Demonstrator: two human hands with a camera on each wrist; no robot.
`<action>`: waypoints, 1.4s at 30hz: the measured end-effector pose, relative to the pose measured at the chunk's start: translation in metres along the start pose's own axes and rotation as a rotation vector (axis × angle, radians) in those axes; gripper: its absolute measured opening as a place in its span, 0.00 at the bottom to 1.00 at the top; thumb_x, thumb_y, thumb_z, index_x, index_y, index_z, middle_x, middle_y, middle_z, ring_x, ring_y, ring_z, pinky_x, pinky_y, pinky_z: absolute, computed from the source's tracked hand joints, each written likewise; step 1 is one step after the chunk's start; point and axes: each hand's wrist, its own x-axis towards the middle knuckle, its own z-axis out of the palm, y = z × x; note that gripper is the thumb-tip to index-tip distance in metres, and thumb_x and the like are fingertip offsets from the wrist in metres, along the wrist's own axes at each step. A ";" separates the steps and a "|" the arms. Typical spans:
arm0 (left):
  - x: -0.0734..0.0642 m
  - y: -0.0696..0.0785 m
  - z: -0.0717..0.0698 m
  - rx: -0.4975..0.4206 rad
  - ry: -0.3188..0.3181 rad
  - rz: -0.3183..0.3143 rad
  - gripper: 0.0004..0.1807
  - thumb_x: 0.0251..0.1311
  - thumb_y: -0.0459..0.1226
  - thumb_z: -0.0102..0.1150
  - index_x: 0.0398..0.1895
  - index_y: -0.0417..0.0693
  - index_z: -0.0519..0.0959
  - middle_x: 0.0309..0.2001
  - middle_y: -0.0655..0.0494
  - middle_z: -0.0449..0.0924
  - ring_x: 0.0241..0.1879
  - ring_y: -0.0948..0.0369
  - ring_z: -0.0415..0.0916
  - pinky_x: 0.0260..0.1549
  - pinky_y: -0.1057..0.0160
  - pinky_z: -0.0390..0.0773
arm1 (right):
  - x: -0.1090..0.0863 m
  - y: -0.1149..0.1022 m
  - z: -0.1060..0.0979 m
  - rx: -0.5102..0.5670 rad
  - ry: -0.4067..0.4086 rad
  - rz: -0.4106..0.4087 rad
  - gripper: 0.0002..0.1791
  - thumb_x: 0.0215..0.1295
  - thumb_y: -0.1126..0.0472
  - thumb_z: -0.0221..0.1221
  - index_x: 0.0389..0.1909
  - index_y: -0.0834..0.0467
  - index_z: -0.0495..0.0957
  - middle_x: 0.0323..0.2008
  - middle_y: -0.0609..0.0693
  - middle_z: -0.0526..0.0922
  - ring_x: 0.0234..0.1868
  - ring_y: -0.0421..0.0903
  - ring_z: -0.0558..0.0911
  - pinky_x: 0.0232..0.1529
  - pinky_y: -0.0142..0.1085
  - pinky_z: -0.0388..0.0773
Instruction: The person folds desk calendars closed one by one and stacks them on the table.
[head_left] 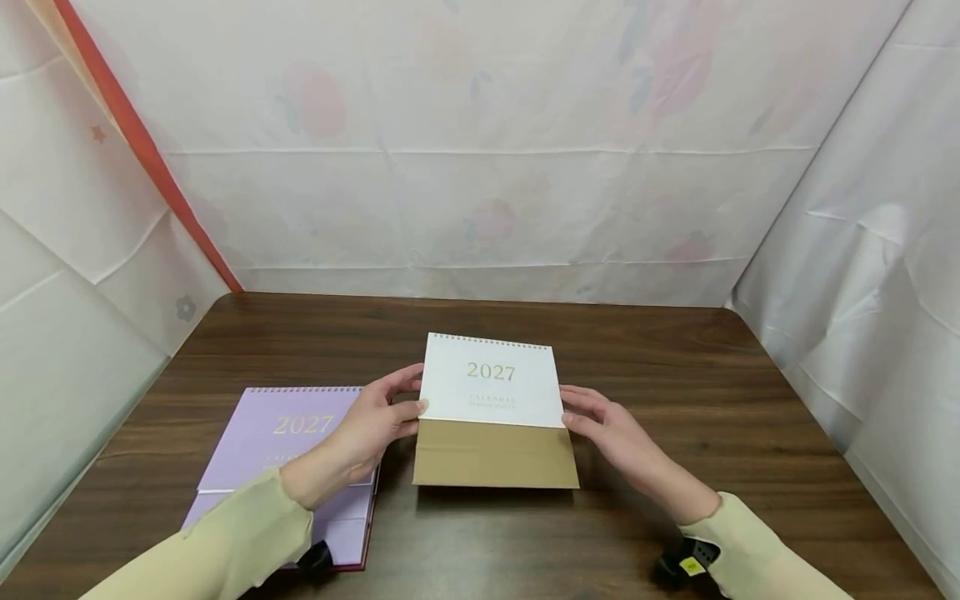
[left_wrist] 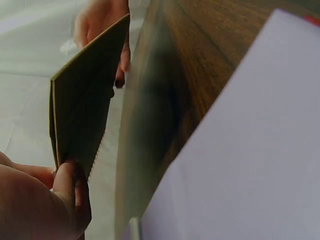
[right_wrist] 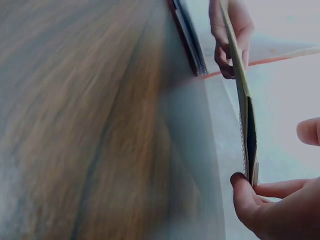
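Observation:
A white spiral-bound desk calendar (head_left: 491, 387) with gold "2027" lettering is held up in front of me, its gold-brown base panel (head_left: 495, 454) toward me and a shadow on the table below it. My left hand (head_left: 371, 425) pinches its left edge, thumb in front. At the opposite edge, the thumb and fingers of my right hand (head_left: 618, 437) grip it. Both wrist views show the calendar edge-on, its boards (left_wrist: 82, 95) folded close together. Beneath my left forearm lies a purple 2027 desk calendar (head_left: 240, 442), partly hidden by that arm.
The dark wooden table (head_left: 675, 358) extends around both calendars. Pale printed curtains (head_left: 487, 192) hang behind it and at both sides, with a red strip (head_left: 150, 158) at the left corner. Black wrist devices (head_left: 686, 562) sit at both cuffs.

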 end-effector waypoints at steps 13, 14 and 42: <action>-0.016 0.010 -0.021 0.156 -0.022 -0.052 0.33 0.73 0.42 0.52 0.75 0.38 0.57 0.70 0.38 0.56 0.66 0.46 0.64 0.55 0.49 0.75 | -0.007 -0.010 0.017 0.143 -0.068 -0.069 0.25 0.74 0.59 0.56 0.68 0.62 0.70 0.73 0.53 0.62 0.69 0.56 0.67 0.66 0.54 0.63; -0.018 0.010 -0.025 0.175 -0.024 -0.062 0.34 0.73 0.44 0.52 0.75 0.37 0.57 0.72 0.37 0.55 0.68 0.45 0.62 0.56 0.48 0.75 | -0.007 -0.013 0.020 0.150 -0.078 -0.082 0.25 0.74 0.60 0.56 0.69 0.63 0.70 0.73 0.53 0.61 0.68 0.56 0.68 0.66 0.53 0.65; -0.082 0.011 -0.155 0.911 0.102 -0.063 0.47 0.73 0.59 0.44 0.73 0.24 0.50 0.58 0.30 0.70 0.54 0.41 0.70 0.41 0.51 0.74 | 0.019 -0.075 0.148 0.122 -0.313 -0.208 0.37 0.67 0.58 0.63 0.73 0.64 0.61 0.75 0.40 0.53 0.65 0.41 0.71 0.60 0.28 0.69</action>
